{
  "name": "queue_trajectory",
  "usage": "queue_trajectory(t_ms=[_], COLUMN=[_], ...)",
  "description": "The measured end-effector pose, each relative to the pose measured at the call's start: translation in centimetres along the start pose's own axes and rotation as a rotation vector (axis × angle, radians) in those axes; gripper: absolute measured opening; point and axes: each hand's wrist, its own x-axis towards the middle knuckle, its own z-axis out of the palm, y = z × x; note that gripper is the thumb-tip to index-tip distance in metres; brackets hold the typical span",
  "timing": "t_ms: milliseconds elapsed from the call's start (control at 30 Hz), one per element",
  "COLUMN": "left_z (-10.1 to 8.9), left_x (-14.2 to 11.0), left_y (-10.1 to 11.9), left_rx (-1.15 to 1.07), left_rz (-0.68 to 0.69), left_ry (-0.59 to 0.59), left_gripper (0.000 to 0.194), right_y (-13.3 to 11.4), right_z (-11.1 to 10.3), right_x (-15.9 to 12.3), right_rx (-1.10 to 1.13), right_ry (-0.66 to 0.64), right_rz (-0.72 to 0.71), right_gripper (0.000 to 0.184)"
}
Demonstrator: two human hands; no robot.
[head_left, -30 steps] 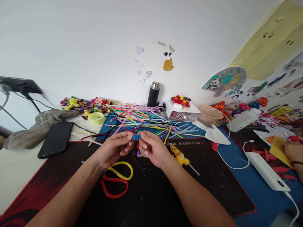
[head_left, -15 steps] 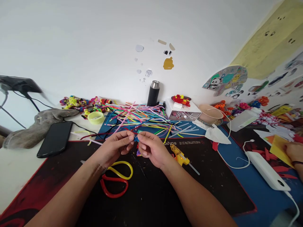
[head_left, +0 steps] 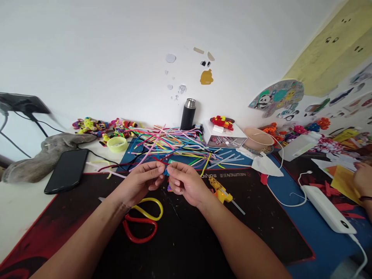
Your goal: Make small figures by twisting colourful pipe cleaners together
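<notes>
Apparently the step in hand is shaping a short blue pipe cleaner (head_left: 166, 171) (mostly hidden, so whether bent or coiled I cannot tell). It sits between the left hand (head_left: 147, 178) and the right hand (head_left: 185, 180), each pinching it thumb against forefinger, nearly meeting above the black desk mat (head_left: 186, 248). My judgement: the next move calls for a light, even grip and small turns. Scissors (head_left: 149, 220) lie partly beneath the left forearm; a yellow hot glue gun (head_left: 222, 192) rests near the right hand.
</notes>
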Motion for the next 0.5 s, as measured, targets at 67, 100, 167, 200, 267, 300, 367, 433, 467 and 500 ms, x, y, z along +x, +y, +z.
queue_trajectory(t_ms=[67,100,167,200,267,300,367,433,467,500], left_z=[-0.05,-0.07,-0.09,-0.08,-0.04,-0.02,0.02,0.05,0.07,0.10], left_x=[-0.04,-0.07,-0.17,-0.22,-0.29,-0.31,-0.31,-0.26,-0.23,-0.20], left_y=[0.01,0.03,0.08,0.11,0.13,0.13,0.11,0.07,0.07,0.06], left_rx=[-0.018,-0.026,-0.041,-0.048,-0.063,-0.072,-0.086,-0.090,-0.088,-0.085], left_rz=[-0.029,-0.045,-0.069,-0.078,-0.084,-0.085,-0.090,-0.097,-0.100,-0.099], left_ry=[-0.011,-0.019,-0.042,-0.055,-0.073,-0.078,-0.081,-0.085,-0.089,-0.091], left_gripper=[0.038,0.038,0.038,0.038,0.038,0.039,0.039,0.039,0.039,0.039], right_y=[-0.08,-0.11,-0.12,-0.12,-0.08,-0.07,-0.03,0.01,0.03,0.05], right_z=[0.02,0.01,0.00,-0.01,-0.01,-0.01,0.01,0.03,0.04,0.04], right_x=[-0.07,-0.10,-0.16,-0.19,-0.24,-0.27,-0.31,-0.31,-0.29,-0.26], right_rx=[0.009,0.014,0.024,0.029,0.037,0.039,0.040,0.038,0.036,0.035], right_ry=[-0.023,-0.035,-0.055,-0.061,-0.069,-0.072,-0.075,-0.072,-0.068,-0.063], right_rz=[0.011,0.018,0.028,0.031,0.036,0.036,0.032,0.024,0.019,0.017], right_gripper=[0.045,0.045,0.043,0.042,0.041,0.041,0.041,0.042,0.042,0.043])
